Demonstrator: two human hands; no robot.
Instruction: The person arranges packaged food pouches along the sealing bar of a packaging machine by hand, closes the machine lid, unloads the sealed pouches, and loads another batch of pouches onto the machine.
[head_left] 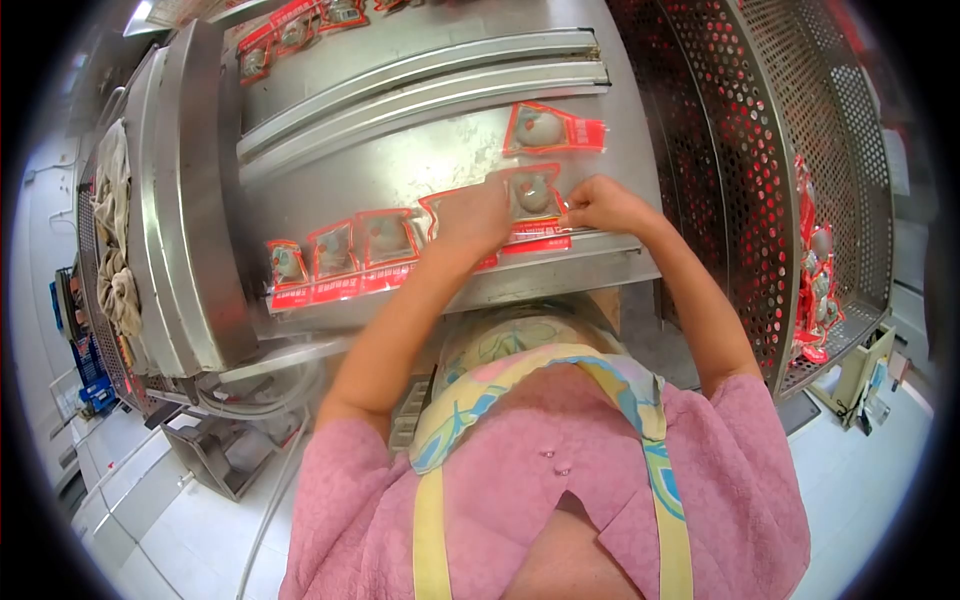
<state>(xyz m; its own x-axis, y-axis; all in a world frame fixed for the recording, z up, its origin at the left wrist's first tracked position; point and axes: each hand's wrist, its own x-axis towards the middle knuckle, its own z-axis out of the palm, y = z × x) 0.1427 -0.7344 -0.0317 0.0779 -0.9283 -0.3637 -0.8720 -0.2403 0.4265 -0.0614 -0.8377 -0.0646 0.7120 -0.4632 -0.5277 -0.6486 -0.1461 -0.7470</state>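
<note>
A row of red-edged clear packets, each with a greyish lump inside, lies along the near edge of the metal table. At the row's right end is one packet between my hands. My right hand pinches its lower right corner with thumb and finger. My left hand lies at its left side, over another packet; its fingers are blurred. Just beyond them a single packet lies flat, its red end pointing right.
Two metal rails cross the table, with more packets beyond them. A steel housing stands at the left. On the right, a perforated metal crate holds several red packets.
</note>
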